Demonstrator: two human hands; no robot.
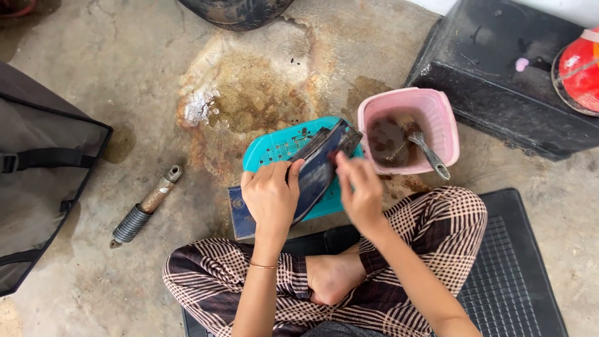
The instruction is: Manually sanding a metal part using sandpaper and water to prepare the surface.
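Above crossed legs, the left hand point(270, 198) grips a dark blue panel point(312, 178) slanting over a teal basket point(274, 148); the right hand point(359, 187) pinches the panel's upper edge. Beyond stands a pink tub point(440, 115) holding a brush point(424, 146).

A single head-worn camera looks almost straight down from above the seated person, close enough that both forearms run in from the bottom edge. The left hand point(269, 198) and right hand point(360, 190) sit just below the middle of the frame. Beyond the grip the concrete floor point(112, 81) fills the top; the crossed legs point(324, 284) lie nearer the camera.
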